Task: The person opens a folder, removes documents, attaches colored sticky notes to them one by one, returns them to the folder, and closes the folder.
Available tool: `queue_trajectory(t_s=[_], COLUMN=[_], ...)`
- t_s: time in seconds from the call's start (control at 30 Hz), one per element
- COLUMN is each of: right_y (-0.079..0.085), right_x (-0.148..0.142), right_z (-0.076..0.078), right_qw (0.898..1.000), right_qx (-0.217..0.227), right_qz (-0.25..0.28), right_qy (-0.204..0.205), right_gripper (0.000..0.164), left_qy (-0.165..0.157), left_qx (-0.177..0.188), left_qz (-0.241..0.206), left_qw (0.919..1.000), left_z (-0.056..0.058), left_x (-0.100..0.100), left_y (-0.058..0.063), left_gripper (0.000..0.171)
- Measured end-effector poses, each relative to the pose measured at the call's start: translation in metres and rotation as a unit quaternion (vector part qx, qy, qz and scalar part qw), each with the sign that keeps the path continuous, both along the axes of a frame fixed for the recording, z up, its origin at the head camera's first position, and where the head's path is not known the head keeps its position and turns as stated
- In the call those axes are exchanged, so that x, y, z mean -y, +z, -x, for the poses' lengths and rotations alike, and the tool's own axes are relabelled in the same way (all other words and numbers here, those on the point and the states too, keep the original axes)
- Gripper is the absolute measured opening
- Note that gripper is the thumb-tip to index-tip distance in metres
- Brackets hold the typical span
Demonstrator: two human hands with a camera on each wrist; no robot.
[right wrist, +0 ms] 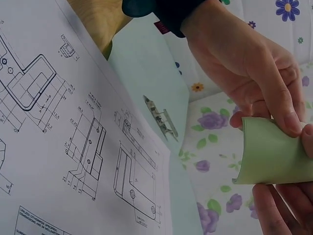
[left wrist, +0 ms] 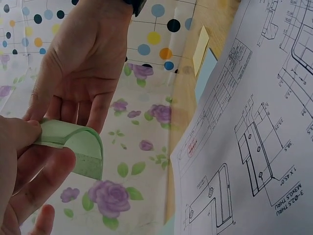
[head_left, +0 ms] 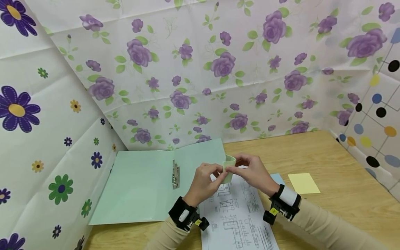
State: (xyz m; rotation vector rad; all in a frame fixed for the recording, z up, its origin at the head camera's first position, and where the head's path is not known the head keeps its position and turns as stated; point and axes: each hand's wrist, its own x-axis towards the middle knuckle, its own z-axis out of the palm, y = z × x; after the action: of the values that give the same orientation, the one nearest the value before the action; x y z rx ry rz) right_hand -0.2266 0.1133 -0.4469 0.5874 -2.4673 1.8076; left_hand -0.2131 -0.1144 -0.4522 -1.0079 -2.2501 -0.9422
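Note:
A light green sticky note [head_left: 229,161] is bent into a curve between my two hands, above a printed technical drawing [head_left: 232,215]. My left hand [head_left: 203,183] pinches its left side between thumb and fingers. On the opposite side, my right hand [head_left: 254,172] pinches it too, thumb in front. The left wrist view shows the note [left wrist: 85,142] arched, its lower edge hanging free. Seen from the right wrist, the note [right wrist: 274,152] covers part of the right fingers [right wrist: 268,205].
A pale green lever-arch folder [head_left: 140,187] lies open at the left, with its metal clip [head_left: 176,174] showing. Right of the drawing are a yellow sticky note [head_left: 303,183] and a blue one [head_left: 277,178], partly hidden by the right arm. Patterned sheets [head_left: 200,69] surround the wooden table [head_left: 343,201].

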Motion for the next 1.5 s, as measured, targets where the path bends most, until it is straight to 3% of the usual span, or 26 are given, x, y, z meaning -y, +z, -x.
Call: queue_trajectory(t_s=[0.23,0.37,0.63,0.77,1.17,1.5], right_y=[0.001,-0.001,-0.006,-0.011,-0.009,0.004], right_x=[-0.002,-0.006,-0.027,-0.029,-0.025,-0.02], right_z=[0.001,0.002,0.014,0.013,0.006,0.003], right_qw=[1.0,1.0,0.999,0.999,0.999,0.998], right_qx=[-0.001,-0.015,0.002,0.002,0.014,-0.006], right_qz=[0.001,-0.001,0.012,0.02,0.009,0.014], right_qy=[0.001,-0.014,-0.047,-0.033,-0.052,-0.056], right_gripper=[0.032,0.031,0.04,0.041,0.04,0.037], left_qy=[-0.025,-0.026,0.0,0.006,-0.002,0.032], left_qx=[0.045,0.053,0.031,0.011,0.025,-0.005], left_qz=[-0.023,-0.034,-0.055,-0.062,-0.033,-0.041], left_qw=[0.9984,0.9977,0.998,0.998,0.9991,0.9986], left_z=[-0.002,-0.001,-0.002,-0.004,-0.001,0.0], left_x=[0.001,0.004,0.022,0.03,0.015,0.019], left_y=[0.002,0.002,0.008,0.005,0.003,0.002], left_gripper=[0.007,0.008,0.005,0.003,0.005,0.005])
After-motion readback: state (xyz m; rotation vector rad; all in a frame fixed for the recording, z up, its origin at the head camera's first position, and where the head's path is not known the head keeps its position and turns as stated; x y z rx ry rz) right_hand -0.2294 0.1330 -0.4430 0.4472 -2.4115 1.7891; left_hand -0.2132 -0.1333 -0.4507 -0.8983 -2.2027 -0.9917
